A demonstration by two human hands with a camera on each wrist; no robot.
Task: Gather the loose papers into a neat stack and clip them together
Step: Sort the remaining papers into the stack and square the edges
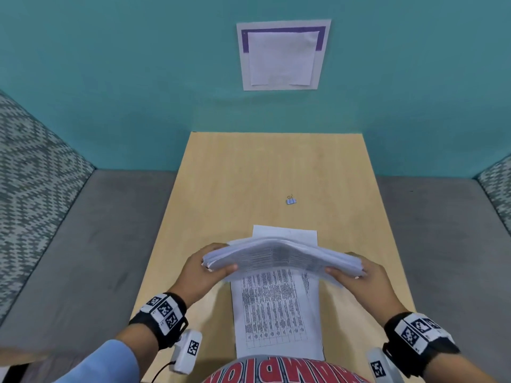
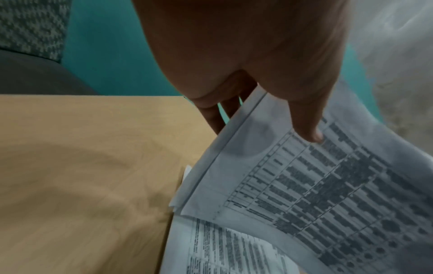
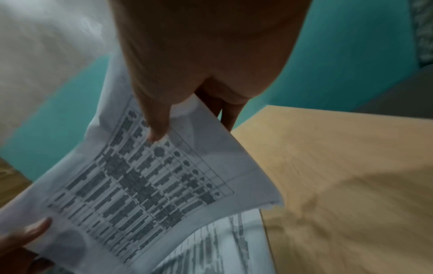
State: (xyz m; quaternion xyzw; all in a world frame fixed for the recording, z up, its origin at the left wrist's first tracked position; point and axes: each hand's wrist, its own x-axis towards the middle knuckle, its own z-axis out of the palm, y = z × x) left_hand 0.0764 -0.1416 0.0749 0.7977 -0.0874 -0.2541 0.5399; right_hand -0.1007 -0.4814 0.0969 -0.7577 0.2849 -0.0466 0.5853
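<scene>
Now left hand (image 1: pixel 200 269) and right hand (image 1: pixel 359 280) each pinch one end of paper stack (image 1: pixel 279 257), thumbs on top, stack lifted off table (image 1: pixel 249 175). Head view only: binder clip (image 1: pixel 291 200) beyond, well apart. Wrist views: printed sheet (image 2: pixel 222 246) lying flat beneath stack.

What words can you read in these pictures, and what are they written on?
"AMPION", seen upside down in white letters: on the red shirt at the bottom edge of the head view; its ends are cut off.
Printed tables on the bundle of papers held by the left hand and right hand: too blurred to read.
Sheet on the table: too small to read.
Notice on the wall: too blurred to read.
Wrist tags: square codes only, no words.
</scene>
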